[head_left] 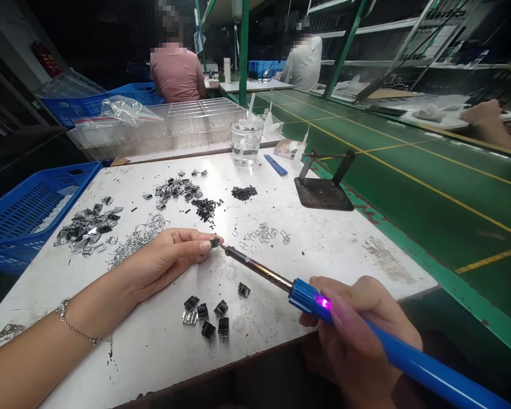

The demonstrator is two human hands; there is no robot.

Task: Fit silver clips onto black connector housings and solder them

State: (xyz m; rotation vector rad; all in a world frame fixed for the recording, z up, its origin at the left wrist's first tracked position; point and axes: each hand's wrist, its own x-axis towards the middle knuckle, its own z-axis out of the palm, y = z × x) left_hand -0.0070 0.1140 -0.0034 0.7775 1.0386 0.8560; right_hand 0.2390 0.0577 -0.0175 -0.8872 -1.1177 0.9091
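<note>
Between thumb and fingertips my left hand point(179, 250) pinches a small black and silver part point(214, 242) just above the white table. My right hand point(357, 335) is wrapped round the blue handle of a soldering iron point(259, 270), with a lit purple light by the thumb. The iron's tip touches or nearly touches the small part; I cannot tell which. Several similar black and silver parts point(208, 329) lie in front of my left wrist. Beyond the hands are a heap of bent wire pieces point(262, 233) and small black pieces point(244, 193).
A metal iron stand point(325, 193), a glass cup of liquid point(246, 142) and a blue strip point(275, 165) stand or lie at the table's back. More part heaps point(87, 227) lie left, beside a blue basket point(34, 199). Two people point(176, 71) sit beyond.
</note>
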